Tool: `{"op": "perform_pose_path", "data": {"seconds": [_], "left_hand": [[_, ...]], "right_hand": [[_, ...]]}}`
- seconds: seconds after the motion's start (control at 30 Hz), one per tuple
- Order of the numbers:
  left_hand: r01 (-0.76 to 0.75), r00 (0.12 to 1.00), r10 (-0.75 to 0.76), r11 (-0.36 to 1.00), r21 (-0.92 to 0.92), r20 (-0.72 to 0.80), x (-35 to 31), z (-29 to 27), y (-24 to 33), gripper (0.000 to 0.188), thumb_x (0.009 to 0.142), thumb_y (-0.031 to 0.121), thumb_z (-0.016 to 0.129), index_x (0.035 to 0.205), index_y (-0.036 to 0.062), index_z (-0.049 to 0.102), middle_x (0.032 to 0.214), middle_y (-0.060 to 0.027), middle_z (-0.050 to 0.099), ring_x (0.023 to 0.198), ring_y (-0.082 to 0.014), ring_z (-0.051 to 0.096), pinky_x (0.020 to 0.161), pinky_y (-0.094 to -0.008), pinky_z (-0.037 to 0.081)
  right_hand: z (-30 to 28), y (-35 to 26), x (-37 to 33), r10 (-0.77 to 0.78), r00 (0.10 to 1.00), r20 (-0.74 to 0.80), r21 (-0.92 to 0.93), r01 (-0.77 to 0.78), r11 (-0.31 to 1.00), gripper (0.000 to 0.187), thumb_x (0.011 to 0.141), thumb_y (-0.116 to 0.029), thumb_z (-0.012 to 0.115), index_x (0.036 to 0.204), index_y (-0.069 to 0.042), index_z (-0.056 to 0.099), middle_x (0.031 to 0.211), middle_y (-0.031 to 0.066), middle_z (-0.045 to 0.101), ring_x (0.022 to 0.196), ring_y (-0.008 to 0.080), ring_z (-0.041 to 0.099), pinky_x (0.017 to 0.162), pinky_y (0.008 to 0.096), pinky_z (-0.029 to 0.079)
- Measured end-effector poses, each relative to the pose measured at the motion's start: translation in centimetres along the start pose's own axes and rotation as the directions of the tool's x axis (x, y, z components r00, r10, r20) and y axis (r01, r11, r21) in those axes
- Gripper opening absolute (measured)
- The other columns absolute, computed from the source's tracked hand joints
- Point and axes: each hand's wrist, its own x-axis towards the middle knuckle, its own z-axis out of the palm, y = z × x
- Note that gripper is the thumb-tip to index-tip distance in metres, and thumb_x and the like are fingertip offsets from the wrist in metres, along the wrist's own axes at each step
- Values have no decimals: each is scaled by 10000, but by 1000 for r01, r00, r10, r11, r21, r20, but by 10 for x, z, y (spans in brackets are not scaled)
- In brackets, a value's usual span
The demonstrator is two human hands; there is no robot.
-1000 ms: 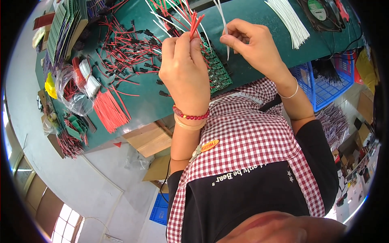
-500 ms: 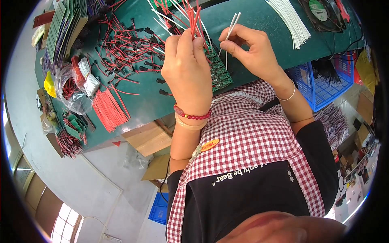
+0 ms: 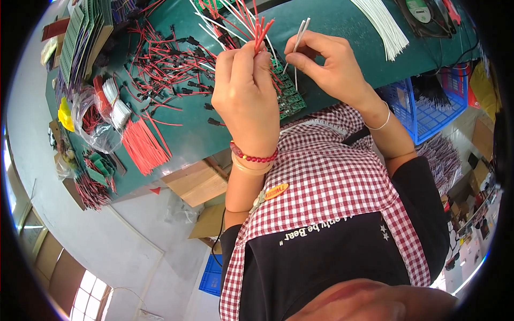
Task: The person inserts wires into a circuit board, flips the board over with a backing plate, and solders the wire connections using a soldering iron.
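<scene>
My left hand [image 3: 245, 101] is closed round a bunch of red wires [image 3: 261, 33], their ends sticking up past the fingertips. Just right of it, my right hand [image 3: 333, 67] pinches a couple of white wires [image 3: 301, 33] between thumb and finger. Beneath both hands lies a green circuit board panel [image 3: 292, 100], partly covered by the left hand. More white wires [image 3: 211, 28] stand up from the board area behind the left hand; where their lower ends sit is hidden.
Red wires with black connectors [image 3: 171, 59] are heaped left on the green table [image 3: 342, 32]. Cut red wires [image 3: 143, 144] lie near the front edge. A white wire bundle [image 3: 380, 24] and a fan [image 3: 423, 16] are at back right. A blue crate [image 3: 439, 109] stands below, right.
The right hand has shifted slightly left with its white wires. The red wires in the left hand now lean more to the right and fan out.
</scene>
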Motion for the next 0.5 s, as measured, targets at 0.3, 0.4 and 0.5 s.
{"op": "perform_pose_path", "data": {"seconds": [0.3,0.4,0.5], "left_hand": [[-29,999,30,998,65,-20,-1,5,-2,139,844,36,672,981,21,653,875,-113,596,679,-272,617,559,-362,497],[-46,999,47,997,66,-17,-2,7,-4,143,845,31,668,987,19,651,875,-112,597,679,-271,618,559,-362,498],[-60,998,61,994,90,-18,-2,7,-4,143,845,26,665,987,18,651,874,-111,596,680,-270,618,561,-364,499]], "right_hand": [[1,0,0,-9,1000,3,-14,9,1000,115,851,-87,686,902,-4,625,732,89,632,595,141,568,564,273,460],[-1,-3,0,5,998,64,33,-7,999,114,851,-84,685,905,-3,625,717,88,626,596,139,569,566,272,461],[2,0,0,25,989,147,85,-38,996,130,848,-80,689,936,-1,634,693,83,613,590,135,562,565,272,460]]}}
